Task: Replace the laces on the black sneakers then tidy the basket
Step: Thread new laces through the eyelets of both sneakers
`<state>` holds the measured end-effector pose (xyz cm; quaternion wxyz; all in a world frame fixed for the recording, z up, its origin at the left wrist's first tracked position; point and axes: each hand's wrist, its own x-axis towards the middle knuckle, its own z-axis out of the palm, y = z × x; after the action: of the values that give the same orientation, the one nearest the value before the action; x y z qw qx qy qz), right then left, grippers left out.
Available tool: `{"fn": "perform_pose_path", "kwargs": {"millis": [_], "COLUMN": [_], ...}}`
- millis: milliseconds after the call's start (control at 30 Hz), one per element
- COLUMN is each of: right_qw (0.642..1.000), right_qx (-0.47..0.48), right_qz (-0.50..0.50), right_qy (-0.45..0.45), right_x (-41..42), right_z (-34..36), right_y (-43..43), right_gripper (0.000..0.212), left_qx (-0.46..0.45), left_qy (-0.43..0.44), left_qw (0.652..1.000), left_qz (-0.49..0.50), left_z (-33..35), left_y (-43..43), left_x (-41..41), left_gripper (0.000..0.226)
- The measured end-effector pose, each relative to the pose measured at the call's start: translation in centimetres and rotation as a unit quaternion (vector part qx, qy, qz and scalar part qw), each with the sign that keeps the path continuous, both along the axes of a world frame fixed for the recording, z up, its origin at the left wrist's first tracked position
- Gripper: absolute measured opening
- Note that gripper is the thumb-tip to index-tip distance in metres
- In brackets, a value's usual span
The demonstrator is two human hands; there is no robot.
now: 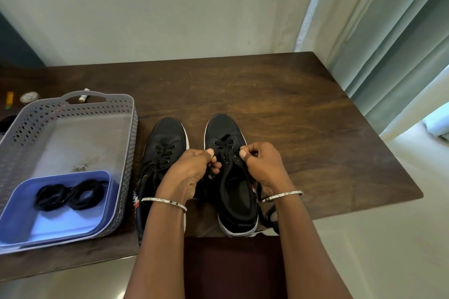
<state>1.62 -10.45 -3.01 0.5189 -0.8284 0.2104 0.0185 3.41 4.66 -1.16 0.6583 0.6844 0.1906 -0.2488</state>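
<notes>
Head view, one entry: lace replacement, early stage.

- Right sneaker: black, white sole, stands on the dark wooden table, toe pointing away from the person. Its old lace crosses only the forward eyelets; the rear eyelets look empty and the mouth gapes.
- Left sneaker: just beside it, and it appears laced further back.
- Left hand: fingers curled, thumb pressed to forefinger, pinching at the left eyelet row of the right sneaker.
- Right hand: likewise curled, thumb tight on forefinger, pinching at the right eyelet row. Black on black, so I cannot tell whether each pinch takes only the lace or some of the flap too; the lace seems likeliest.
- Grey perforated basket: at the left, near the sneakers.
- Blue tray: inside the basket's near end, holding two coiled black laces, apparently untouched.

Step judged: stripping the old lace from the right sneaker. Next move calls for drawing the strand out of the next crossing, both sides evenly, without dragging the shoe.
</notes>
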Motion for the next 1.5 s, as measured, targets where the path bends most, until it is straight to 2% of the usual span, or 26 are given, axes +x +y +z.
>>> {"fn": "perform_pose_path", "kwargs": {"millis": [200, 467, 633, 800, 933, 1067, 1233, 1333, 1500], "right_qw": [0.999, 0.997, 0.997, 0.996, 0.995, 0.994, 0.993, 0.993, 0.991], "right_qx": [-0.051, -0.080, -0.069, -0.076, -0.087, -0.100, -0.110, -0.105, -0.117], "right_qz": [0.006, 0.016, 0.022, 0.028, 0.031, 0.033, 0.033, 0.029, 0.012], "right_qy": [-0.010, -0.017, -0.020, -0.031, -0.045, -0.043, -0.038, -0.034, -0.058], "right_x": [-0.3, -0.4, -0.6, -0.6, -0.6, -0.6, -0.7, -0.7, -1.0], "right_z": [0.4, 0.6, 0.5, 0.1, -0.6, -0.8, -1.2, -1.5, -0.8], "right_y": [0.5, 0.7, 0.7, 0.7, 0.9, 1.1, 1.4, 1.5, 1.8], "right_gripper": [0.009, 0.013, 0.016, 0.015, 0.010, 0.014, 0.025, 0.029, 0.016], "left_qx": [0.089, 0.027, 0.111, 0.122, 0.090, 0.055, 0.105, 0.099, 0.087], "left_qy": [-0.104, -0.128, -0.177, -0.214, -0.205, -0.215, -0.265, -0.257, -0.244], "left_qw": [0.988, 0.991, 0.977, 0.968, 0.973, 0.974, 0.957, 0.960, 0.964], "left_qz": [-0.066, -0.026, -0.040, -0.039, -0.048, -0.050, -0.053, -0.053, -0.052], "left_z": [0.4, 0.7, -0.2, 0.3, 2.2, 5.9, 10.1, 10.8, 11.5], "left_y": [0.0, -0.2, -0.3, 0.0, 0.3, 0.2, 0.7, 0.2, 0.2], "left_x": [-0.3, -0.5, -0.1, 0.1, 0.2, 0.8, 1.7, 1.4, -0.2], "left_gripper": [0.037, 0.035, 0.042, 0.045, 0.046, 0.042, 0.043, 0.041, 0.038]}}
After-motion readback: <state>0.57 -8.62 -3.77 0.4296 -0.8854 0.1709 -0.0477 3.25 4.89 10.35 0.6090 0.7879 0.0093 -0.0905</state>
